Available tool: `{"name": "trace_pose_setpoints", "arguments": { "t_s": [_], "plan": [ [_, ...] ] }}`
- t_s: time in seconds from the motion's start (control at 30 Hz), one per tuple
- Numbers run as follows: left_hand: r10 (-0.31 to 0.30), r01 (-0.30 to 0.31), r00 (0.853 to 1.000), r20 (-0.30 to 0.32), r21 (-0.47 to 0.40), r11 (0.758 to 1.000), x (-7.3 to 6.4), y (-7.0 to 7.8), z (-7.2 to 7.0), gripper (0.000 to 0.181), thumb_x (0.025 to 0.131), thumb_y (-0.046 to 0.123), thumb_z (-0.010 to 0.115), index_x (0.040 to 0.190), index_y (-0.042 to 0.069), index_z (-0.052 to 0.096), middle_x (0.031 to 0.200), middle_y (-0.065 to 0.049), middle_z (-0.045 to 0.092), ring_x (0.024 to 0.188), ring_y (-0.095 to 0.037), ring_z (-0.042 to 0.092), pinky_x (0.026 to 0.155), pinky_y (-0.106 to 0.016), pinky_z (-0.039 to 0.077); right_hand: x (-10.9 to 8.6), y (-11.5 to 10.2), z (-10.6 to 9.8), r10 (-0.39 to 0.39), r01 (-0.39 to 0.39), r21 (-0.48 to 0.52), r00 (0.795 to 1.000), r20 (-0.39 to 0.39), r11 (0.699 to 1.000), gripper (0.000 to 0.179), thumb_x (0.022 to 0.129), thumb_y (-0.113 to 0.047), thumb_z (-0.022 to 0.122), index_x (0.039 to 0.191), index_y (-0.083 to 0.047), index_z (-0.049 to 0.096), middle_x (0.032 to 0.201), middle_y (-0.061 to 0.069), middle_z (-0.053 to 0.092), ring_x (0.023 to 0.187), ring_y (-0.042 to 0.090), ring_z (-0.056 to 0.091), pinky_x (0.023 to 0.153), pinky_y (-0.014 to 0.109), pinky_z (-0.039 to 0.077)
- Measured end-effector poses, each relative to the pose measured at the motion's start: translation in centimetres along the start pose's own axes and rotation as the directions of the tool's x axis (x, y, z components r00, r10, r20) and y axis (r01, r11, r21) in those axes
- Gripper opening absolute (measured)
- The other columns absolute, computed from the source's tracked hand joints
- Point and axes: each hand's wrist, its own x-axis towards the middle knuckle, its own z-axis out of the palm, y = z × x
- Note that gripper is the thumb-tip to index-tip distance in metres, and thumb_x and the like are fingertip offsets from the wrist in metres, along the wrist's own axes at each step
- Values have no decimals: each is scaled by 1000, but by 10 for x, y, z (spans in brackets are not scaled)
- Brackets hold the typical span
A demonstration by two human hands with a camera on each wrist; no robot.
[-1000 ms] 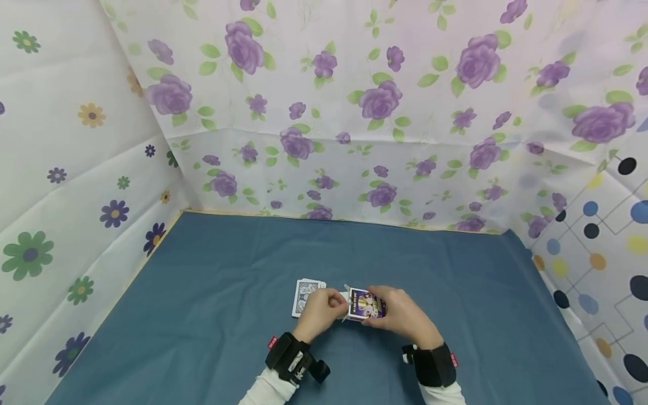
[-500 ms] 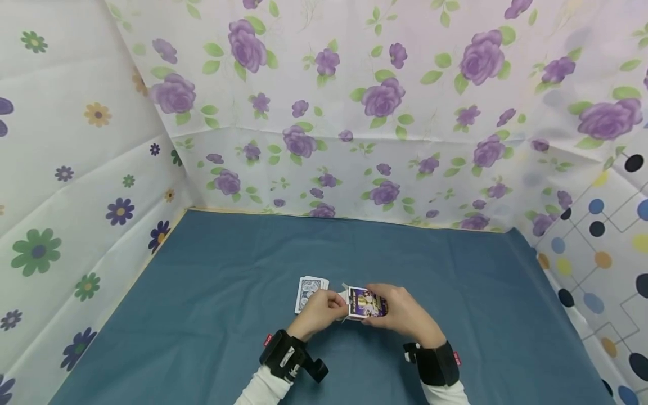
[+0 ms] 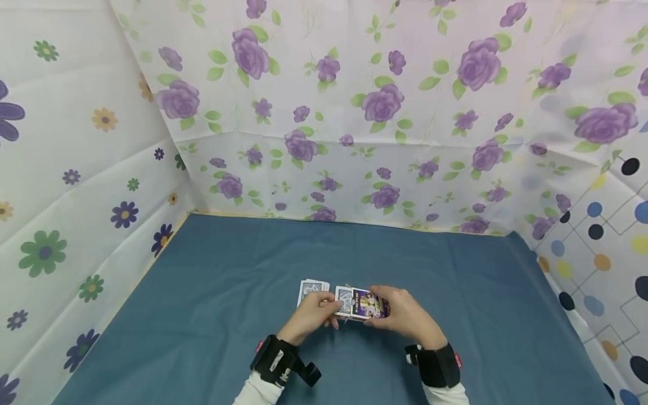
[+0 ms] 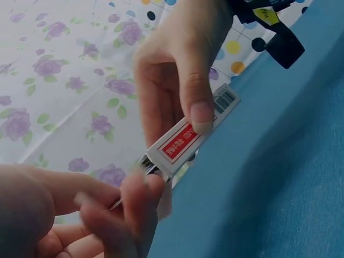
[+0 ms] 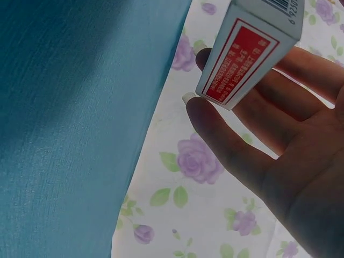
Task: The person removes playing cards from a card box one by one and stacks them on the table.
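Observation:
My right hand [image 3: 405, 315] grips a playing-card box [image 3: 369, 304] by its sides, thumb on one narrow side and fingers on the other. The box has a purple picture face and, in the right wrist view, a red printed panel on its white side [image 5: 242, 62]. Blue-patterned playing cards [image 3: 344, 301] stick partway out of the box's left end. At that end my left hand [image 3: 310, 316] pinches the cards between thumb and fingers; its fingers are blurred in the left wrist view. Partly behind the left hand, a stack of playing cards [image 3: 312, 287] lies face down.
A blue cloth [image 3: 243, 264] covers the table. Flower-printed sheets [image 3: 354, 140] rise behind and at the left, and a dotted sheet [image 3: 602, 281] stands at the right. A black camera strap [image 3: 275, 360] is on the left wrist.
My left hand has shifted slightly left, and the cards now show farther out of the box's end. The right hand keeps holding the box in nearly the same place.

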Motion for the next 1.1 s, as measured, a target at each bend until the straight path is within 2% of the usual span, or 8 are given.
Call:
{"name": "trace_pose_setpoints", "arguments": {
  "t_s": [0.1,0.27,0.33,0.43,0.53,0.73,0.87,1.1],
  "plan": [
    [-29,29,1000,2,-48,998,-3,-3,-2,22,97,11,55,92,-9,60,69,-23,68,59,-14,66,58,-27,48,-1,1,2,0,0,5,1000,0,1000,65,77,-32,82,129,0,59,123,14,65,99,16,63,79,34,52],
    [-49,50,999,15,-113,992,-8,-4,-7,17,94,8,57,97,-8,59,70,-9,71,69,-16,70,72,-34,55,-1,1,3,19,-19,16,1000,5,1000,66,77,-32,82,130,-1,58,124,13,65,98,14,63,78,32,51],
    [-42,44,999,17,-130,991,-9,-3,-10,19,93,7,58,103,-10,59,75,-12,72,70,-14,70,77,-39,55,-1,1,3,27,-27,13,1000,4,1000,65,77,-31,82,130,-1,58,124,13,65,97,13,62,78,32,51],
    [-43,44,999,8,-147,988,-12,-3,-16,28,92,6,60,114,-12,57,87,-24,72,69,-9,68,80,-42,56,0,1,1,24,-24,1,1000,-3,1000,66,77,-31,82,130,-1,59,123,13,65,98,15,63,78,33,51],
    [-67,62,997,-24,-161,985,-14,-4,-21,35,92,6,59,121,-13,56,95,-28,70,69,-8,68,80,-40,56,0,1,0,21,-21,-2,1000,-7,1000,67,76,-31,82,130,0,58,124,14,65,100,17,63,80,35,52],
    [-95,74,987,-129,-162,984,-16,-6,-31,35,94,7,57,124,-12,56,86,-15,72,69,-7,65,74,-33,56,0,2,2,30,-30,2,1000,-2,1000,67,76,-32,83,130,0,58,124,14,64,103,18,63,84,39,51],
    [-107,74,976,-190,-171,982,-17,-7,-37,35,96,8,56,124,-12,56,84,-11,71,68,-7,63,71,-28,54,0,3,2,25,-25,0,1000,2,1000,67,76,-32,83,129,0,59,124,14,64,101,17,62,83,37,51],
    [-112,66,967,-228,-201,977,-17,-9,-46,35,95,11,59,123,-12,58,81,-4,69,69,-6,63,72,-27,55,1,3,3,26,-26,-8,1000,1,1000,66,76,-32,82,129,-1,59,123,14,65,98,15,62,81,34,51]
  ]
}}
